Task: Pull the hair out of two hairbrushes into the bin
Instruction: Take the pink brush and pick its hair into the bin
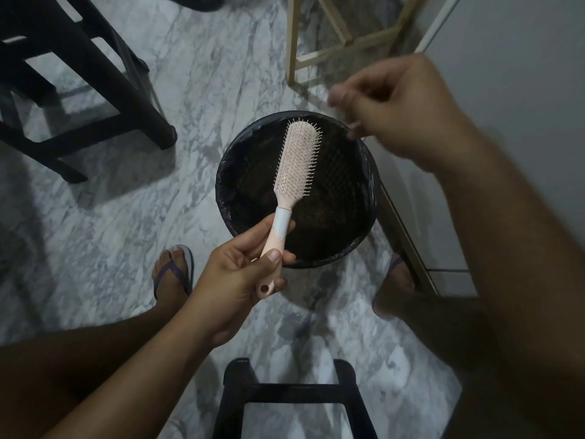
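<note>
My left hand [240,274] grips the handle of a pink hairbrush [296,160] and holds it tilted over the black-lined round bin [228,172], bristles facing up. The brush head looks almost free of hair. My right hand [399,109] is raised above the bin's far right rim and is blurred by motion. Its fingers are curled, with thumb and fingertips pinched together on what looks like a thin strand of hair [362,139]. Dark clumps lie in the bottom of the bin. Only one brush is in view.
The bin stands on a grey marble floor [126,223] between my sandalled feet [174,274]. A black stool [294,394] is right below me, and dark chair legs [95,90] stand at the left. A light wooden frame [342,42] and a white cabinet [506,90] are at the right.
</note>
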Demonstrator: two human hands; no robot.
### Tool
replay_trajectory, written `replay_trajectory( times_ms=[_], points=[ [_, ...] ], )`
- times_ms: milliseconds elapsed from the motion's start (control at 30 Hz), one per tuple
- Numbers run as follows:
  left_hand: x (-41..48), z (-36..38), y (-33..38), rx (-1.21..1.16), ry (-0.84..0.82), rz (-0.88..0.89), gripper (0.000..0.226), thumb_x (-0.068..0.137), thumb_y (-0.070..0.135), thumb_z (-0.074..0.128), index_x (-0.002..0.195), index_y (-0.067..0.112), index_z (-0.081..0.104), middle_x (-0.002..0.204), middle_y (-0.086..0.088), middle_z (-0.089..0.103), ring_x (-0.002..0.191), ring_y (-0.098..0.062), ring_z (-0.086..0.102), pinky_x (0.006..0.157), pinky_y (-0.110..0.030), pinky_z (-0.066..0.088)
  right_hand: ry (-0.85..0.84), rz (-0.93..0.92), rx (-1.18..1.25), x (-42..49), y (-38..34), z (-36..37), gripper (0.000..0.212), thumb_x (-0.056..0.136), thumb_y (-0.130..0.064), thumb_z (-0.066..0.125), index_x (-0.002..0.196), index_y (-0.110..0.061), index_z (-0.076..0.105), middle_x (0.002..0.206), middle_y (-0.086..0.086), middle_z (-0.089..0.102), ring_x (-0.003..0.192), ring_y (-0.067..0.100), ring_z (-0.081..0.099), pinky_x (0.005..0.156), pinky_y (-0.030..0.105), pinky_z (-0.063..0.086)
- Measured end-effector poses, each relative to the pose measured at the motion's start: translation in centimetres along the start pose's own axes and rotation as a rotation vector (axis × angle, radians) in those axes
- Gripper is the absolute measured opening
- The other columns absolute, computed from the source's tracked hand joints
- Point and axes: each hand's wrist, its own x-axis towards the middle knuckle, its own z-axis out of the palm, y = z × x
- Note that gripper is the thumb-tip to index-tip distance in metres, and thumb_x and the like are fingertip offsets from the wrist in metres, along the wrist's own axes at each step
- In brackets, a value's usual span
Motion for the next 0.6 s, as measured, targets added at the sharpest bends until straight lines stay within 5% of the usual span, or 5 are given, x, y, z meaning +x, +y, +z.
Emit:
replay_trajectory(
  times_ms=[167,367,467,600],
  points=[
    [0.1,0.3,0.1,0.056,0.03,0.021,0.055,0.087,0.001,0.058,0.139,0.018,0.055,0.131,0.0,0.067,0.084,-0.009,0.064,0.061,-0.025,0.05,-0.098,-0.102,-0.442,-0.9,0.0,3.2,0.038,0.084,-0.036,0.076,0.116,-0.016,0.073,0.091,-0.007,0.067,0.072,-0.001,0.059,0.063,0.0,0.04],
    [-0.1,0.5,-0.2,0.159,0.097,-0.016,0.052,0.094,-0.002,0.056,0.139,0.025,0.056,0.091,-0.005,0.072,0.071,-0.011,0.058,0.07,-0.034,0.045,0.022,-0.113,-0.606,-1.5,0.7,5.4,0.023,0.09,-0.029,0.07,0.097,-0.008,0.077,0.094,0.012,0.074,0.084,0.023,0.07,0.083,0.038,0.057],
    [-0.2,0.4,-0.3,0.194,0.111,-0.023,0.053,0.094,0.001,0.057,0.14,0.028,0.054,0.088,-0.006,0.072,0.068,-0.016,0.056,0.073,-0.042,0.039,0.043,-0.093,-0.675,-1.7,1.4,6.4,0.019,0.09,-0.024,0.068,0.092,-0.006,0.074,0.094,0.013,0.071,0.083,0.025,0.069,0.077,0.04,0.059],
    [-0.2,0.6,-0.1,0.152,0.117,-0.022,0.052,0.094,-0.004,0.056,0.137,0.025,0.057,0.094,-0.006,0.071,0.073,-0.01,0.061,0.068,-0.033,0.047,0.052,-0.037,-0.51,-1.6,1.4,6.4,0.018,0.093,-0.019,0.064,0.092,-0.005,0.074,0.095,0.008,0.073,0.083,0.018,0.068,0.079,0.034,0.057]
  ],
)
